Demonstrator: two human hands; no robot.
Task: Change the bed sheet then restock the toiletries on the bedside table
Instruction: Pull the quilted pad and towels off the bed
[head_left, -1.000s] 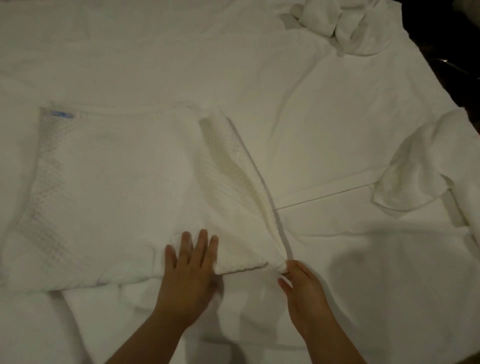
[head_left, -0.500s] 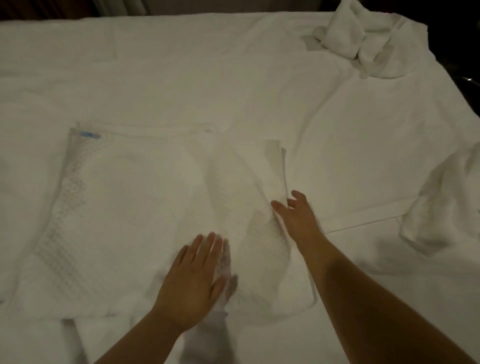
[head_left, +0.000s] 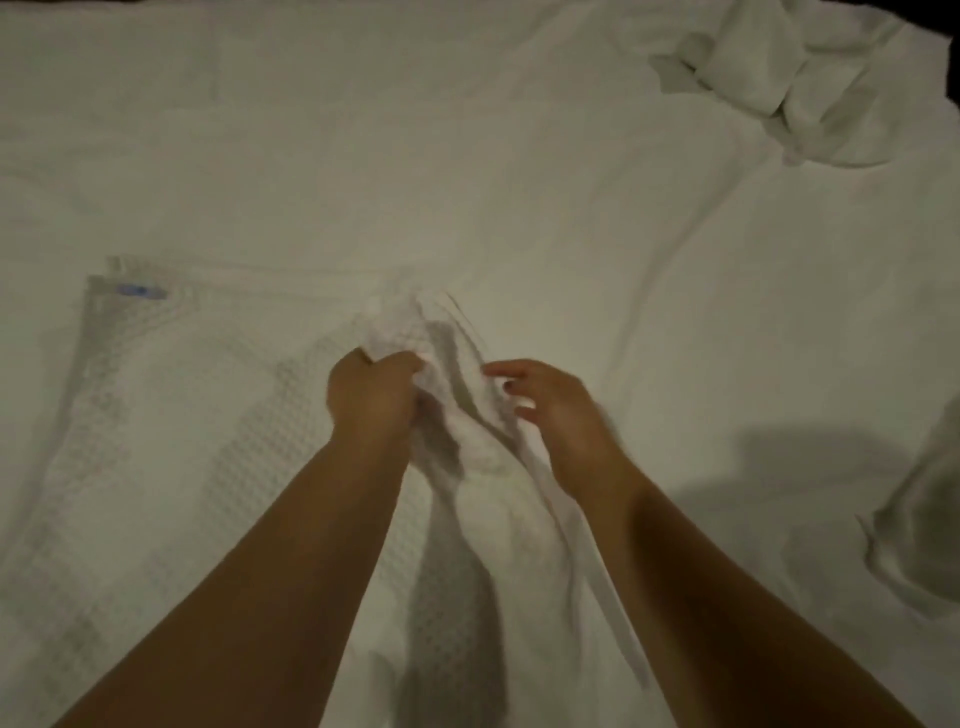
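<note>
A white waffle-textured cloth (head_left: 171, 441) with a small blue tag (head_left: 137, 291) lies on the white bed sheet (head_left: 519, 182), left of centre. Its right edge is bunched and lifted off the bed. My left hand (head_left: 374, 400) is closed around that bunched fold. My right hand (head_left: 550, 410) is beside it on the right, fingers spread and curled against the raised fabric; whether it grips is unclear. Both forearms reach in from the bottom.
A crumpled pile of white linen (head_left: 810, 93) sits at the far right corner of the bed. Another white bundle (head_left: 919, 525) lies at the right edge. Dark floor shows beyond the top right corner.
Both hands were flat on the cloth, smoothing it. Now they have moved up and together, and the left has gathered the cloth's right edge into a raised bunch.
</note>
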